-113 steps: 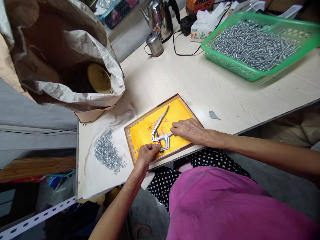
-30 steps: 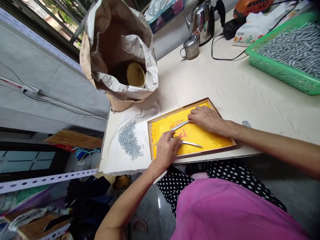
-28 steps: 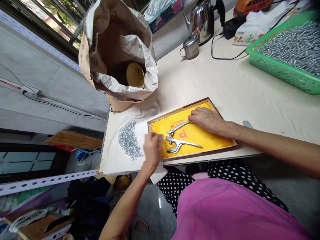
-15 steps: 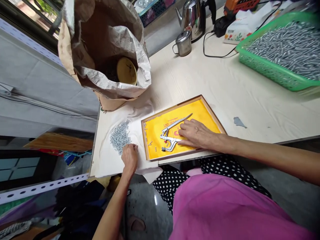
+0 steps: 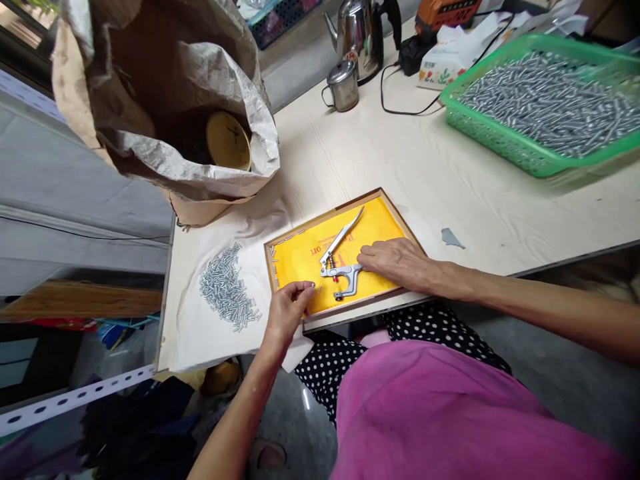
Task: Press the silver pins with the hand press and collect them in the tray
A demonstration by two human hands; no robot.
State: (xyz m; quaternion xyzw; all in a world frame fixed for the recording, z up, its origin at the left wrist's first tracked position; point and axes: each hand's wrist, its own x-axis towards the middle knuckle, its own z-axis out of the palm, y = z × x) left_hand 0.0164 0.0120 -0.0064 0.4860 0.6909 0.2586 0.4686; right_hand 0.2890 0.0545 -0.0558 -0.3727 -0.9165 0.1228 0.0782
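A shallow cardboard tray (image 5: 345, 201) lined with yellow material (image 5: 300, 263) lies near the table's front edge. In it rest metal hand pliers (image 5: 345, 272) with a long lever and a spring. My right hand (image 5: 395, 263) is closed round the right end of the pliers. Over the tray's lower left part, my left hand (image 5: 293, 303) pinches something small at its fingertips, too tiny to make out. Several small metal pins lie along the tray's left side. Left of the tray, a pile of small metal pieces (image 5: 227, 290) sits on a white cloth (image 5: 187, 333).
A large open paper sack (image 5: 215, 190) holding a yellow bowl (image 5: 227, 141) stands at the back left. A green basket (image 5: 505, 143) of metal pins is at the right. A metal cup (image 5: 343, 87), kettle (image 5: 357, 37) and black cable are at the back.
My left hand has moved right, from the pile to over the tray. The pliers have turned slightly in my right hand. The whole view has shifted, with things now further left.
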